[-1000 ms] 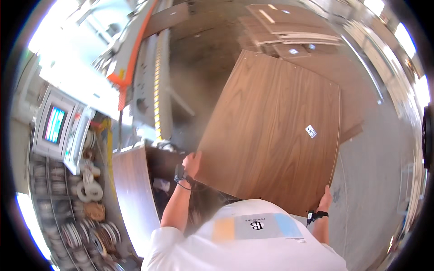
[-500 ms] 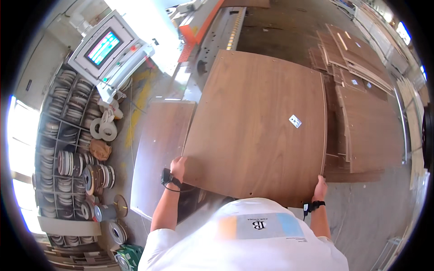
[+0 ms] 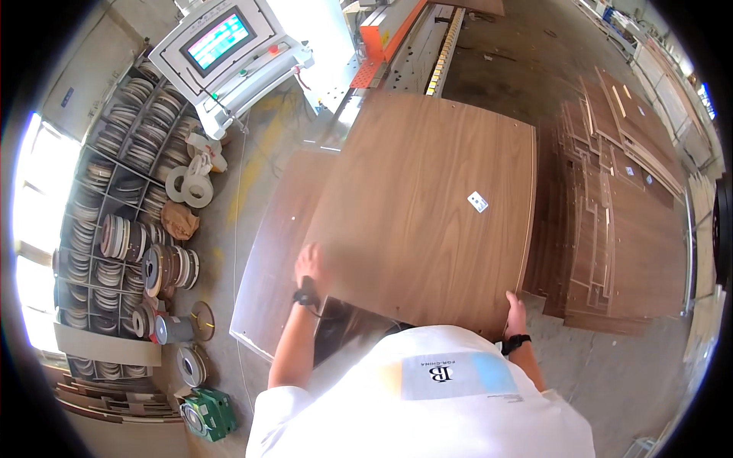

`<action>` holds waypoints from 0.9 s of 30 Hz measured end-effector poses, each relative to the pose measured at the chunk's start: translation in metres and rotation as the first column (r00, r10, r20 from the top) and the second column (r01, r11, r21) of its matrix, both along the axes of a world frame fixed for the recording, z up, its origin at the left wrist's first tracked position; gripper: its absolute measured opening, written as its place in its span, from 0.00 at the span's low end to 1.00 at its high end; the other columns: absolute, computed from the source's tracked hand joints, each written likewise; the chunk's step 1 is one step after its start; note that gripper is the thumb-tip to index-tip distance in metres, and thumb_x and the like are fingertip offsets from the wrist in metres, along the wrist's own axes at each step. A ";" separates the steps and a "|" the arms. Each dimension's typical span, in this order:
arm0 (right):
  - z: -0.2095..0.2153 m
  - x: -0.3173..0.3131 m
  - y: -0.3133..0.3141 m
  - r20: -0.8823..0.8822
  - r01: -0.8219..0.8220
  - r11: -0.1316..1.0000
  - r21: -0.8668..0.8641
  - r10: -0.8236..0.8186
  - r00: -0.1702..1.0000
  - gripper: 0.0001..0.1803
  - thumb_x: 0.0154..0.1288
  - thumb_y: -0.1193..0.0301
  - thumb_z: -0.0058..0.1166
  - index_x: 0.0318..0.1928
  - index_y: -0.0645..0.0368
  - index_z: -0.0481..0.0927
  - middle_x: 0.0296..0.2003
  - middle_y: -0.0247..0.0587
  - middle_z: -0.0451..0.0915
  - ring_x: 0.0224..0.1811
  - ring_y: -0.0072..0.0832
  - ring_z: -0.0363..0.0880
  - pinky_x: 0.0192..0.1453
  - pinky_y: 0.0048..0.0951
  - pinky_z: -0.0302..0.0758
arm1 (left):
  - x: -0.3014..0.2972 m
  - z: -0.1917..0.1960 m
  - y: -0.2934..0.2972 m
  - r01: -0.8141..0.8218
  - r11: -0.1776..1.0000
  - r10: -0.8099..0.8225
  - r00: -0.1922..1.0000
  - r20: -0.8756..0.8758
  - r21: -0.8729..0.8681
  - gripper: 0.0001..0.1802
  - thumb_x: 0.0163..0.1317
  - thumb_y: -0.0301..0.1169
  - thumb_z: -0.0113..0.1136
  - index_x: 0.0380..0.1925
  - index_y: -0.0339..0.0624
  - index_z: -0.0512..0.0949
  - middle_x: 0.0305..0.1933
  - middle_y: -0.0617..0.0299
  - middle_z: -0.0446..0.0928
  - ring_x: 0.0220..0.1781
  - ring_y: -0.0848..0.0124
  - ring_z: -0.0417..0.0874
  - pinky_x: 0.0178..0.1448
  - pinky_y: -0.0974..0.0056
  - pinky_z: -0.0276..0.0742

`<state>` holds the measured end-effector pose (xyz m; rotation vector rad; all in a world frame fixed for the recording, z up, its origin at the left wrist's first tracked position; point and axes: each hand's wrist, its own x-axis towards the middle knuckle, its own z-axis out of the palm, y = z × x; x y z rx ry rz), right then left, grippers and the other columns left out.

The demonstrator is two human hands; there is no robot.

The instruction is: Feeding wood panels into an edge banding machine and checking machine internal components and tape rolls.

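A large brown wood-grain panel (image 3: 427,221) lies in front of me, with a small white label (image 3: 477,201) on its face and small holes near its edges. My left hand (image 3: 310,266) is closed at its left edge, slightly smeared by motion. At the near right corner, my right hand (image 3: 516,314) grips the edge, its fingers partly hidden by the panel. Under the held panel's left side, a second brown panel (image 3: 267,252) shows. Both wrists carry black straps.
A control console with a lit screen (image 3: 219,42) stands at the far left, beside an orange-and-grey machine (image 3: 378,46). Racks of edge-band rolls (image 3: 122,183) line the left. Stacked brown panels (image 3: 645,237) rise on the right. A green box (image 3: 210,414) sits on the floor.
The held panel has turned slightly and shifted left over the second panel. My left hand has moved forward along its side. The console and racks appear farther right as the view turned.
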<state>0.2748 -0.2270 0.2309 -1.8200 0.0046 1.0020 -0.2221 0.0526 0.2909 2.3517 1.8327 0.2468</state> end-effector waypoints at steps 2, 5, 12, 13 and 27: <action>0.001 -0.002 0.006 -0.165 0.023 0.993 0.117 -0.004 0.986 0.36 0.67 0.56 0.64 0.64 0.74 0.73 0.60 0.52 0.80 0.59 0.40 0.80 0.67 0.40 0.72 | 0.026 -0.017 -0.017 0.158 0.986 -0.155 0.987 0.040 -0.062 0.35 0.64 0.42 0.63 0.71 0.45 0.69 0.77 0.52 0.65 0.78 0.49 0.64 0.80 0.43 0.59; -0.006 0.000 0.021 -0.137 -0.023 0.999 0.030 0.027 0.990 0.36 0.67 0.59 0.67 0.65 0.70 0.70 0.60 0.50 0.79 0.60 0.39 0.79 0.67 0.41 0.73 | 0.056 -0.024 -0.032 0.137 0.990 -0.137 0.989 -0.047 0.009 0.35 0.68 0.43 0.59 0.73 0.46 0.67 0.81 0.53 0.60 0.83 0.50 0.56 0.84 0.42 0.49; -0.003 -0.008 0.066 -0.144 -0.155 0.982 0.106 0.170 0.975 0.33 0.67 0.61 0.69 0.64 0.67 0.72 0.59 0.46 0.79 0.62 0.35 0.77 0.66 0.40 0.74 | 0.055 -0.014 0.001 0.039 0.996 -0.042 0.998 -0.045 -0.075 0.34 0.72 0.48 0.53 0.75 0.48 0.66 0.83 0.56 0.56 0.86 0.55 0.50 0.86 0.44 0.40; -0.008 -0.006 0.071 -0.131 -0.154 0.985 0.082 0.163 0.978 0.32 0.67 0.61 0.69 0.63 0.67 0.73 0.58 0.45 0.80 0.61 0.35 0.78 0.65 0.40 0.75 | 0.055 -0.012 0.007 0.031 0.997 -0.034 0.998 -0.046 -0.065 0.34 0.72 0.48 0.53 0.75 0.49 0.66 0.83 0.56 0.56 0.86 0.56 0.50 0.86 0.44 0.41; 0.008 -0.005 0.144 -0.236 -0.112 0.993 0.042 0.119 0.964 0.25 0.70 0.66 0.67 0.61 0.63 0.76 0.54 0.42 0.82 0.56 0.32 0.81 0.59 0.37 0.79 | 0.076 -0.020 0.072 -0.061 0.994 0.055 0.997 -0.063 -0.087 0.32 0.69 0.43 0.57 0.72 0.51 0.69 0.82 0.58 0.60 0.85 0.56 0.52 0.86 0.44 0.42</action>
